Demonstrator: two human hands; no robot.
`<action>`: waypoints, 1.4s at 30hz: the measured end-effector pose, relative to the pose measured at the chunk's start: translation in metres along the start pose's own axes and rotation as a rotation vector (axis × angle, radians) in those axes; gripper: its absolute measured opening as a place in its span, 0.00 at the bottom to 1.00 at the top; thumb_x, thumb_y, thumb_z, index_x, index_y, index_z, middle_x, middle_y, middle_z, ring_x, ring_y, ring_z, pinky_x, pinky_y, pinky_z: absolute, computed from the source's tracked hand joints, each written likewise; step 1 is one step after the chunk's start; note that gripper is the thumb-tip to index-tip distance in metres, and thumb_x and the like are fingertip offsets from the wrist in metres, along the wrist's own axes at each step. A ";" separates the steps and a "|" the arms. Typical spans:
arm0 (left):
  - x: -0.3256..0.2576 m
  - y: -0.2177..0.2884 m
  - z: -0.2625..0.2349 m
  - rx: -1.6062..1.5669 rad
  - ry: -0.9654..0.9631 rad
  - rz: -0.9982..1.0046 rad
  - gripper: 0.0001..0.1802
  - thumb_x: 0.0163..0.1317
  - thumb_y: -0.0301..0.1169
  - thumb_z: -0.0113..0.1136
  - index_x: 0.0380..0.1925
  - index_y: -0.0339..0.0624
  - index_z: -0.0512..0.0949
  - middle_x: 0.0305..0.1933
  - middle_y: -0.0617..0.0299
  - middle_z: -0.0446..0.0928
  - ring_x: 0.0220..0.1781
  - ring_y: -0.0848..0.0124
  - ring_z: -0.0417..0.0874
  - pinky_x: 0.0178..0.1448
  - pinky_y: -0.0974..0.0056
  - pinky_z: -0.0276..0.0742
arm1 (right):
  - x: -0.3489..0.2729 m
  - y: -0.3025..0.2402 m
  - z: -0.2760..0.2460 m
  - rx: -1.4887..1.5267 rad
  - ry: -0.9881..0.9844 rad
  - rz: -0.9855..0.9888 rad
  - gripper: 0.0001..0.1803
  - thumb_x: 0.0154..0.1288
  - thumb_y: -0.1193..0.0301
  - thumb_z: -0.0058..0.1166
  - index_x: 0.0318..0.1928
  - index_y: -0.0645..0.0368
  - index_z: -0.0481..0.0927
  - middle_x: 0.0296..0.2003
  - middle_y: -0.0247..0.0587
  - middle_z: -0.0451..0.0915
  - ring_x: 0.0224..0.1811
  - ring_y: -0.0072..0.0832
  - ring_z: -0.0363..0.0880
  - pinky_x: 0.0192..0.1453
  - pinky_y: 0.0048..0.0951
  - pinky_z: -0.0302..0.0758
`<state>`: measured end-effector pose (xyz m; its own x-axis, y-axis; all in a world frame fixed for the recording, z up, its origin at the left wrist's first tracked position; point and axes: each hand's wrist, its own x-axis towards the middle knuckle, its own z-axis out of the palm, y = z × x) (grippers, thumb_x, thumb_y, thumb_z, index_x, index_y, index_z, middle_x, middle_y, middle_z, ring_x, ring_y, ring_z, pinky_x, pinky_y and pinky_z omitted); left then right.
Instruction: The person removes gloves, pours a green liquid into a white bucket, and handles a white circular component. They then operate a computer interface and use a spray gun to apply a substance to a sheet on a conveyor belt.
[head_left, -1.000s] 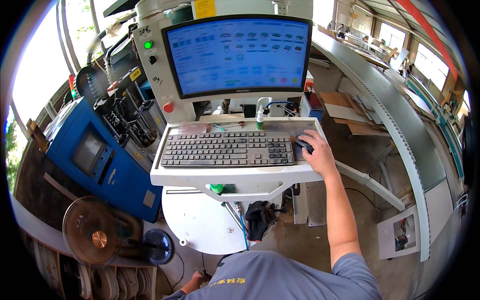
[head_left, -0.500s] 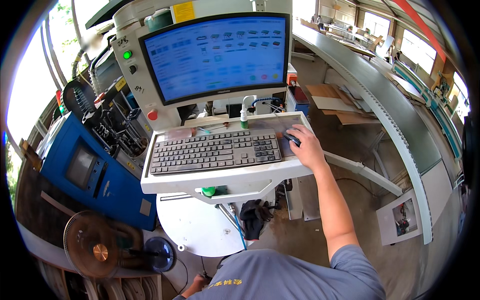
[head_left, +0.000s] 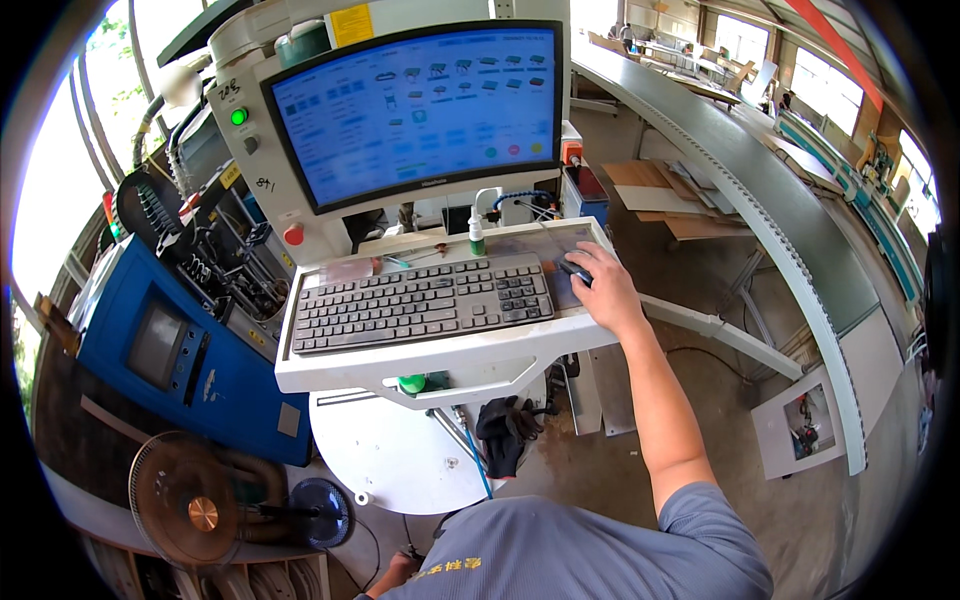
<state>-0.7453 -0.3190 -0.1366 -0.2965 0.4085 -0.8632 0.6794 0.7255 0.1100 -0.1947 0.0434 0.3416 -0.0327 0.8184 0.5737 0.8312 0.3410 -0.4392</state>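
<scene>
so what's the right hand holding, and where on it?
The right hand rests over a dark computer mouse beside the keyboard, palm covering its rear, only its front end showing. The left hand is out of view.

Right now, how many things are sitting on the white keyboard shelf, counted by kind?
Keyboard: 1
Computer mouse, under the right hand: 1
Small bottle with a green cap: 1
Total: 3 things on the white shelf. A few small bits behind the keyboard are too blurry to count.

Grey keyboard (head_left: 420, 300), blue screen (head_left: 420, 105), blue cabinet (head_left: 170, 350).
</scene>
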 end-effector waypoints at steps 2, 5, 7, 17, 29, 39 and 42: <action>-0.005 0.002 0.000 -0.031 0.010 0.066 0.28 0.41 0.49 0.77 0.32 0.33 0.85 0.33 0.55 0.86 0.32 0.65 0.88 0.37 0.63 0.83 | 0.000 0.002 0.000 -0.012 0.002 0.005 0.17 0.60 0.72 0.58 0.50 0.58 0.82 0.58 0.46 0.77 0.58 0.46 0.77 0.62 0.39 0.74; -0.007 -0.001 0.000 -0.064 0.031 0.088 0.27 0.42 0.48 0.76 0.31 0.33 0.85 0.32 0.54 0.86 0.32 0.65 0.88 0.36 0.62 0.83 | 0.000 0.003 0.002 -0.023 0.005 0.002 0.17 0.60 0.72 0.58 0.50 0.58 0.82 0.58 0.46 0.77 0.57 0.46 0.77 0.62 0.40 0.74; -0.005 -0.004 0.003 -0.082 0.046 0.078 0.26 0.43 0.48 0.76 0.29 0.33 0.85 0.31 0.53 0.86 0.31 0.65 0.88 0.36 0.62 0.83 | 0.000 0.003 0.003 -0.026 0.014 -0.010 0.17 0.60 0.72 0.58 0.50 0.57 0.83 0.58 0.45 0.77 0.57 0.46 0.77 0.61 0.40 0.74; -0.002 -0.007 0.008 -0.053 0.040 0.013 0.22 0.45 0.45 0.75 0.24 0.33 0.84 0.28 0.54 0.85 0.28 0.64 0.87 0.33 0.61 0.83 | -0.001 -0.003 -0.001 0.001 0.006 0.020 0.18 0.57 0.72 0.59 0.49 0.55 0.84 0.58 0.43 0.77 0.56 0.44 0.79 0.59 0.38 0.77; 0.007 -0.011 0.009 -0.035 0.025 0.019 0.22 0.45 0.46 0.75 0.22 0.34 0.84 0.26 0.54 0.84 0.27 0.65 0.87 0.33 0.61 0.83 | -0.001 -0.004 -0.003 0.019 -0.013 0.034 0.18 0.56 0.72 0.60 0.49 0.55 0.84 0.58 0.44 0.78 0.57 0.44 0.79 0.61 0.37 0.76; 0.014 -0.020 0.013 -0.037 0.045 0.031 0.24 0.44 0.48 0.75 0.22 0.34 0.84 0.26 0.54 0.84 0.27 0.65 0.87 0.34 0.61 0.83 | -0.001 -0.001 0.000 -0.015 0.055 -0.029 0.23 0.56 0.70 0.61 0.54 0.57 0.80 0.58 0.44 0.76 0.60 0.43 0.75 0.64 0.38 0.73; 0.017 -0.018 0.012 -0.035 0.057 0.046 0.25 0.43 0.49 0.75 0.22 0.35 0.85 0.26 0.54 0.84 0.27 0.66 0.87 0.35 0.61 0.83 | -0.001 -0.004 -0.008 0.013 0.221 -0.104 0.24 0.56 0.72 0.60 0.56 0.59 0.78 0.56 0.45 0.76 0.60 0.45 0.74 0.65 0.41 0.71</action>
<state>-0.7547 -0.3314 -0.1589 -0.3039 0.4723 -0.8274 0.6694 0.7238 0.1673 -0.1940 0.0374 0.3479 0.0062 0.6580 0.7530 0.8226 0.4248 -0.3780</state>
